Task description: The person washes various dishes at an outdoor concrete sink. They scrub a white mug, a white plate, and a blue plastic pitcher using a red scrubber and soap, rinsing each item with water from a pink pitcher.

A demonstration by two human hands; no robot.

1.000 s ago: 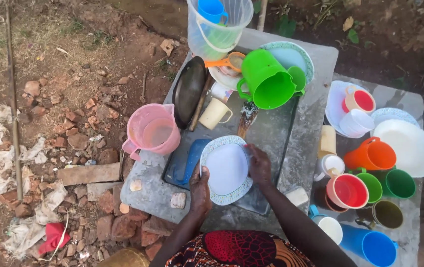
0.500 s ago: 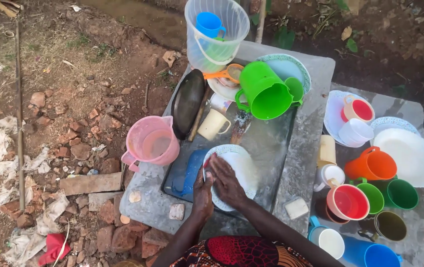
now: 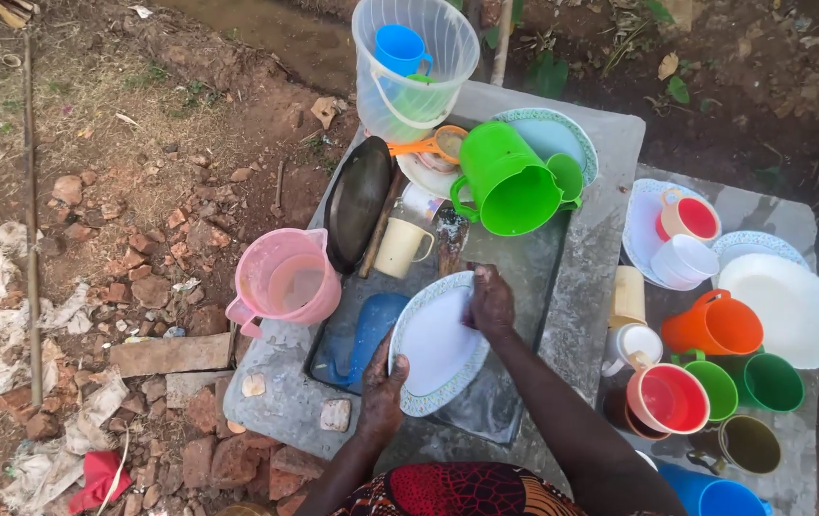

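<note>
Left hand [image 3: 382,387] fingers clamping the round white patterned-rim plate [image 3: 436,342], right hand [image 3: 491,301] fingers bunched together rubbing its upper edge, wet plate possibly slipping onto the grey concrete slab [image 3: 591,258].

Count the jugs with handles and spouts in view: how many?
2: a pink jug on the slab's left edge, beside the left hand, and a green jug lying at the basin's far end. Others may be hidden.
</note>
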